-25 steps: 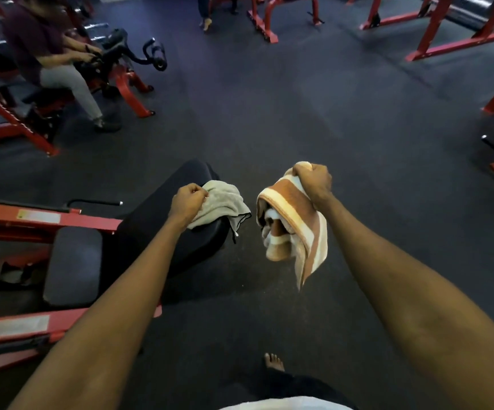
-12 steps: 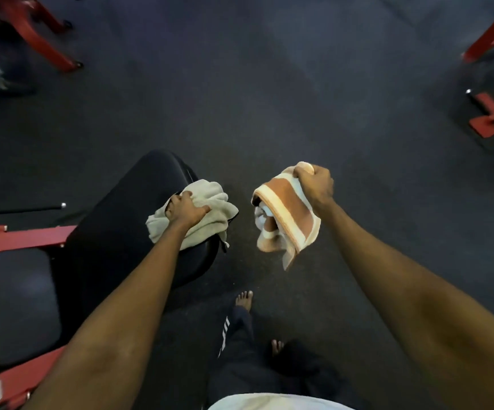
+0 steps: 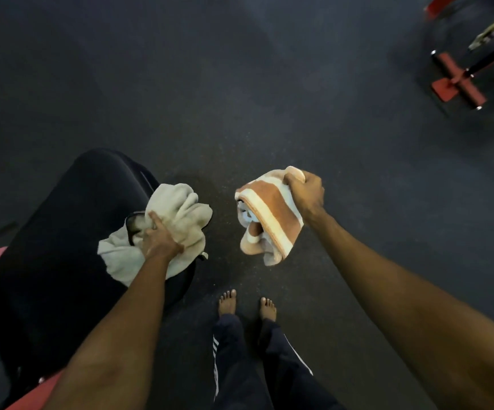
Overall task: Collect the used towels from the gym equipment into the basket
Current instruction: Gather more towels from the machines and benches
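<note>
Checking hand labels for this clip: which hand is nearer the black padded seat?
Left. The left hand grips the beige towel lying on the black padded seat; the right hand holds the striped towel beside it.

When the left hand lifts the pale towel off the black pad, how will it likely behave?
Probably floppy: the pale towel lies crumpled in soft folds under the left hand. It will likely sag and trail, like the striped towel dangling from the right hand. It seems light and unlikely to slip off the black pad.
</note>
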The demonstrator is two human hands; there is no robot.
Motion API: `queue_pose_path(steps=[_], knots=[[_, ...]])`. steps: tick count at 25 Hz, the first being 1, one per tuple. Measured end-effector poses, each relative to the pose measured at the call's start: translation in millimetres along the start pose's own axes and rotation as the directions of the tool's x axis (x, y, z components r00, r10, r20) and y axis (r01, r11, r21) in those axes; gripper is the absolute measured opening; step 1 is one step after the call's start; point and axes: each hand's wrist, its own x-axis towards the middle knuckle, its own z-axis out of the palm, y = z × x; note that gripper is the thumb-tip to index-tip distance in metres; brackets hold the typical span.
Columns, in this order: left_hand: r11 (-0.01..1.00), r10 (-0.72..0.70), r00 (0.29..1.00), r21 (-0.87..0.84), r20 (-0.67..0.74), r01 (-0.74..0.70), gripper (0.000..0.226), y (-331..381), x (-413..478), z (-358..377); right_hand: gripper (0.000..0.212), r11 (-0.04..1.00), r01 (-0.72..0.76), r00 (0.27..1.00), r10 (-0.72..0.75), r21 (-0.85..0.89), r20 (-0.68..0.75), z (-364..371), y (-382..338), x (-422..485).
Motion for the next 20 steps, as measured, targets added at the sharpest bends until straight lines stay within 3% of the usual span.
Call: queue_pose_path(steps=[4, 7, 12, 16, 18, 20], knots=[[0.998, 0.036, 0.996, -0.041, -0.084, -0.039, 0.085, 22.2, -10.9, -23.8, 0.028, 0.999, -0.013, 1.0, 0.013, 0.032, 0.004, -11.0, -2.5, 7.5], [0.979, 0.07, 0.983, -0.177, -0.171, -0.1, 0.074, 73.5, -39.8, -58.8, 0.03, 0.998, -0.034, 0.995, 0.039, 0.054, -0.088, -42.2, -16.3, 9.1], [0.835, 0.264, 0.94, -0.436, -0.217, -0.336, 0.064, 186.8, -112.3, -98.1, 0.022, 0.978, -0.045, 0.969, 0.092, 0.202, -0.231, -137.6, -34.2, 8.9], [0.7, 0.492, 0.826, -0.439, -0.276, -0.564, 0.066, 288.1, -190.2, -108.5, 0.02, 0.957, -0.012, 0.934, 0.114, 0.289, -0.338, -234.2, -33.8, 6.9], [0.646, 0.601, 0.74, -0.361, -0.302, -0.672, 0.079, 331.1, -224.0, -112.3, 0.016, 0.938, 0.005, 0.911, 0.138, 0.346, -0.388, -276.0, -30.2, 6.0], [0.599, 0.69, 0.66, -0.277, -0.298, -0.752, 0.071, 376.2, -261.0, -106.0, 0.011, 0.923, 0.026, 0.877, 0.164, 0.385, -0.452, -325.5, -21.7, 4.4]])
